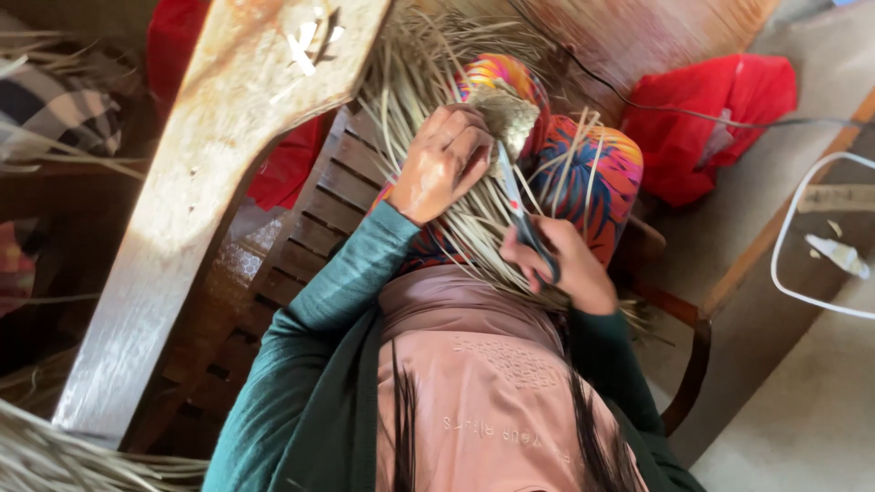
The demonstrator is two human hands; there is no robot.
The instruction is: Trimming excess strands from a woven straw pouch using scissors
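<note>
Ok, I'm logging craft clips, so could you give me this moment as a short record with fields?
Setting: person seated on a dark wooden slatted chair
Left hand: grips a small pale woven straw piece and its loose strands
Right hand: holds slim scissors, blades pointing up toward the weave
Lap: bundle of pale dry straw strands over bright patterned fabric
Nearby: red cloth bag, white cable loop, pale wooden beam
</note>
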